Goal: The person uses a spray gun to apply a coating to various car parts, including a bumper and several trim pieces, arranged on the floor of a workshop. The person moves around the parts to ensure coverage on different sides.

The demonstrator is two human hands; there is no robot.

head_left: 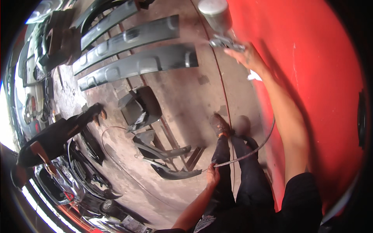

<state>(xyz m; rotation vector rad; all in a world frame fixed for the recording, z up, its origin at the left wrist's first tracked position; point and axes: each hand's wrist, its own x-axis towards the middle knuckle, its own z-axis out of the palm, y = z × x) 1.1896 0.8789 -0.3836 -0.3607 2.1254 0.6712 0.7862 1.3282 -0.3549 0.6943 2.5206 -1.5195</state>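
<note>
A stained concrete floor (190, 99) spreads below both hands. Left of the right hand (243, 54), long dark panels (136, 66) lie across slim bars (167, 130). Left of the left hand (212, 175), a thin hose (116, 163) curves over the floor. A reddish cord (222, 83) runs ahead of that hand, beside a shoe (219, 123).

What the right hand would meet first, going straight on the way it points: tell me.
With the spray gun leading, the right hand would probably meet the nearest long grey panel first, at its right end; depth is unclear, so it might pass above.
</note>
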